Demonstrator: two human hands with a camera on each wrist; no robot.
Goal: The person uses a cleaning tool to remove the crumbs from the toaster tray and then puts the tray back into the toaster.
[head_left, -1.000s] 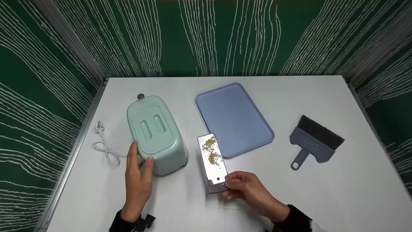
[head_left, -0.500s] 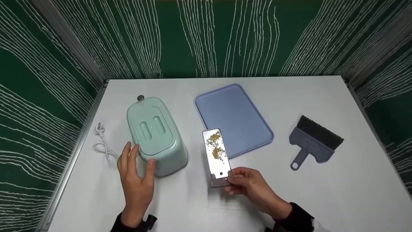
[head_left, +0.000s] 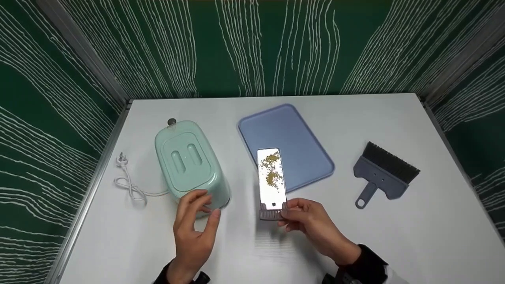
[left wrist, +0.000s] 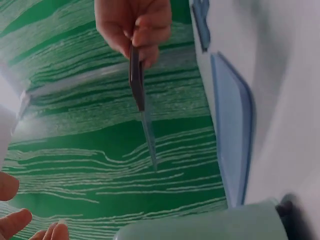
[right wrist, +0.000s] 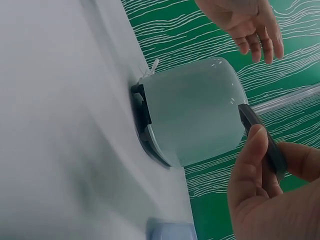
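Note:
In the head view, my right hand (head_left: 315,228) pinches the grey handle end of a slim crumb tray (head_left: 266,195) between thumb and fingers. Yellow-brown crumbs (head_left: 272,177) lie scattered on its bright, shiny plate. The left wrist view shows this tray (left wrist: 136,80) edge-on, held above the table. My left hand (head_left: 195,236) hovers in front of a mint-green toaster (head_left: 185,161) with a lid over its top. Its fingers are loosely bent and hold nothing; in the right wrist view the left hand (right wrist: 250,30) is apart from the toaster (right wrist: 195,110).
Behind the crumb tray, a blue rectangular tray (head_left: 288,138) lies on the white table (head_left: 244,256). To the right is a grey brush (head_left: 382,173) with dark bristles. The toaster's white cord and plug (head_left: 126,177) rest at the left. Green walls (head_left: 272,47) enclose the table.
My left hand has come off the toaster's side and moved right. My right hand has carried the crumb tray away from me and slightly right, turning it straighter. The toaster stays put.

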